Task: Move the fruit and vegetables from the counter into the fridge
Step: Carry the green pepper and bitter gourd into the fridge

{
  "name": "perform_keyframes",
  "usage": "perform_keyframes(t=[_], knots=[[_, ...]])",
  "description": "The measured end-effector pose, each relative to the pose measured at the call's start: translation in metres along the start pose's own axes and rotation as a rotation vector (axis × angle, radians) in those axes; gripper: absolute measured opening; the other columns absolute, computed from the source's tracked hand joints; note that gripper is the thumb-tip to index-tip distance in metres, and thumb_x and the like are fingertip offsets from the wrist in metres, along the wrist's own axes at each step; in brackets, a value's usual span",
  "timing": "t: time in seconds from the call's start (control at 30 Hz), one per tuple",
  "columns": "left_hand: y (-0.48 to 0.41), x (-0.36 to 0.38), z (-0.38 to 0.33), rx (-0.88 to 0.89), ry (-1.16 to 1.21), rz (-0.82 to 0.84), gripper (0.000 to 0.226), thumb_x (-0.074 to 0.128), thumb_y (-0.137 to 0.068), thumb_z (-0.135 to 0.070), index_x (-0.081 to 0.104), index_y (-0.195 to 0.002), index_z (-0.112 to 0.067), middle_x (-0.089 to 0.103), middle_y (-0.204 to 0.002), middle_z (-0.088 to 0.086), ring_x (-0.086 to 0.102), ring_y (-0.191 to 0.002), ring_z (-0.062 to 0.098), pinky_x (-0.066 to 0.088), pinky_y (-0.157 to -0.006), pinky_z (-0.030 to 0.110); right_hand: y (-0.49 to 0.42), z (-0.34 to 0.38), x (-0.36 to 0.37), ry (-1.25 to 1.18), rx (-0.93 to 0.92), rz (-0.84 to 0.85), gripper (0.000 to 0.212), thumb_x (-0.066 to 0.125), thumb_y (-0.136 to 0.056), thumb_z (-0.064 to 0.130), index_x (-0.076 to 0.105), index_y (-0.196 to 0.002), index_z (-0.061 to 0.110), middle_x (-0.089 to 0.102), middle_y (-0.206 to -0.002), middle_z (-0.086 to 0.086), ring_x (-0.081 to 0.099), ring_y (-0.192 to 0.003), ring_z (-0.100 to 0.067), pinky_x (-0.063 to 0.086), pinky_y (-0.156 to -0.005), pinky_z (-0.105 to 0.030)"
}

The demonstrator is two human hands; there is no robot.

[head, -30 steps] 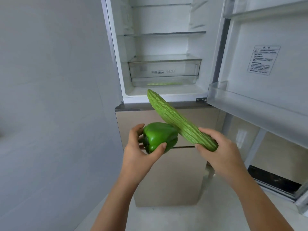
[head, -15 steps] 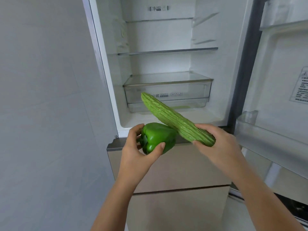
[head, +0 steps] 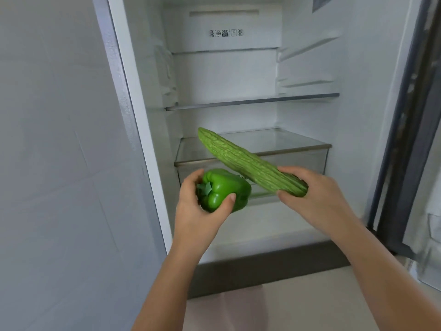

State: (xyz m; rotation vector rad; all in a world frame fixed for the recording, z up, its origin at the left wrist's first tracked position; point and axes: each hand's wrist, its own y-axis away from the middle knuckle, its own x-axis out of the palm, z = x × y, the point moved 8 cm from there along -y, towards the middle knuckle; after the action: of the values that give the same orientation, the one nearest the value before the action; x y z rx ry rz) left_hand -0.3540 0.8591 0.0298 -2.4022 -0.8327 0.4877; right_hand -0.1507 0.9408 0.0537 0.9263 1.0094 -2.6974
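Left hand point(head: 200, 211) grips the green bell pepper point(head: 224, 189), right hand point(head: 315, 194) clutches the bitter gourd point(head: 248, 163), both in front of the open fridge point(head: 224, 75), neither shelved yet.

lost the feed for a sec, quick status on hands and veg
Left hand holds green pepper. Right hand holds bitter gourd. Fridge door open, nothing blocking the glass shelf.

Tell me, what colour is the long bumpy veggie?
The bitter gourd, held in the right hand, is light green with darker ridged stripes; the head view shows it.
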Motion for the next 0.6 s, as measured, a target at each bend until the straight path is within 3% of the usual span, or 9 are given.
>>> perform_keyframes(t=[0.17,0.37,0.47,0.6], knots=[[-0.033,0.018,0.009,0.023,0.024,-0.020,0.053,0.078,-0.069,-0.023,0.049,-0.113,-0.031,0.053,-0.104,-0.022,0.053,-0.092,-0.009,0.046,-0.077,0.013,-0.054,-0.008,0.016,0.001,-0.052,0.030,0.045,0.069,-0.077,0.019,0.058,-0.119,0.029,0.061,-0.103,0.007,0.056,-0.088,-0.009,0.041,-0.073,-0.023],[-0.083,0.036,0.009,0.099,-0.055,-0.067,0.056,0.075,-0.059,-0.041,0.053,-0.110,-0.034,0.056,-0.105,-0.019,0.051,-0.094,-0.010,0.041,-0.075,0.004,-0.135,-0.022,0.028,0.044,-0.136,0.086,0.044,0.070,-0.073,0.018,0.061,-0.115,0.031,0.065,-0.104,0.005,0.059,-0.087,-0.012,0.044,-0.076,-0.025],[-0.110,0.049,0.009,0.122,-0.082,-0.075,0.056,0.071,-0.057,-0.043,0.053,-0.110,-0.035,0.056,-0.106,-0.018,0.052,-0.096,-0.008,0.039,-0.076,0.002,-0.166,-0.029,0.031,0.043,-0.188,0.123,0.044,0.070,-0.074,0.015,0.062,-0.115,0.027,0.064,-0.103,0.006,0.059,-0.089,-0.012,0.045,-0.080,-0.027],[-0.142,0.062,0.007,0.167,-0.120,-0.082,0.056,0.078,-0.061,-0.038,0.054,-0.111,-0.033,0.054,-0.103,-0.021,0.051,-0.094,-0.011,0.037,-0.076,0.000,-0.204,-0.050,0.039,0.035,-0.218,0.202,0.040,0.069,-0.075,0.014,0.063,-0.112,0.027,0.063,-0.094,0.012,0.059,-0.083,-0.008,0.044,-0.074,-0.020]])
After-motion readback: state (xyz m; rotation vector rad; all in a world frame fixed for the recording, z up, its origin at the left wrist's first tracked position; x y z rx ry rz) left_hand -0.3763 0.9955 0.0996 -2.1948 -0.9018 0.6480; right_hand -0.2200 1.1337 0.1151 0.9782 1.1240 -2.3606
